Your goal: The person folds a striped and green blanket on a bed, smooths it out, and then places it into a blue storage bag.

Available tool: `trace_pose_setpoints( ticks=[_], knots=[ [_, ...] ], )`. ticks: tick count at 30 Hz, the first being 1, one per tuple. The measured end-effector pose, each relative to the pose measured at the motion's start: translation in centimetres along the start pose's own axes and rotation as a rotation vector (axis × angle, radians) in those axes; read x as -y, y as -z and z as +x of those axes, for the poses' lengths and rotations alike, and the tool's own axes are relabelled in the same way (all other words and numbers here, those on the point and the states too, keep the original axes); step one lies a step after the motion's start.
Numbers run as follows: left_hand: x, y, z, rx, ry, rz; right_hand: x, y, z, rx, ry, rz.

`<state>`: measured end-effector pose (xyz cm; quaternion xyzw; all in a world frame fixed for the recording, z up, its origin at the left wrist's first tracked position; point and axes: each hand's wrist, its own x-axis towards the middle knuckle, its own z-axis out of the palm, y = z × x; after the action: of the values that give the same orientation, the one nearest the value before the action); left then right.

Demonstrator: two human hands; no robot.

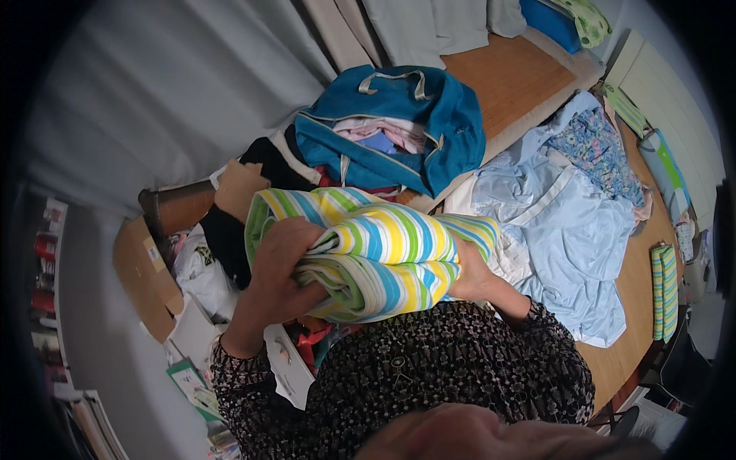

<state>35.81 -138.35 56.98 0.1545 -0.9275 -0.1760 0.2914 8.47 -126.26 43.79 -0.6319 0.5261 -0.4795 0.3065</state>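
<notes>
Striped fabric bundle (399,238): on the near side of the teal duffel bag (454,138) | Grip: left hand (280,264) and right hand (472,272) clasp opposite ends, some fingers hidden | Risk: loosening either hand could unroll layers toward the pale-blue garment (579,253) right of the bag.

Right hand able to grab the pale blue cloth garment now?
Probably not freely: the right hand is holding the folded, striped yellow, green and blue fabric, though the pale blue garment lies nearby, mostly uncovered.
</notes>
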Motion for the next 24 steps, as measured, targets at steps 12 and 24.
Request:
trace_pose_setpoints(
  ticks=[12, 24],
  knots=[
    [18.8, -5.9, 6.3, 0.167, 0.021, -0.45, 3.7, 3.5, 4.2, -0.122, -0.275, -0.402],
    [39.8, -20.9, 8.2, 0.346, 0.117, 0.481, 3.5, -2.0, 0.8, -0.54, -0.724, -0.402]
  ],
)
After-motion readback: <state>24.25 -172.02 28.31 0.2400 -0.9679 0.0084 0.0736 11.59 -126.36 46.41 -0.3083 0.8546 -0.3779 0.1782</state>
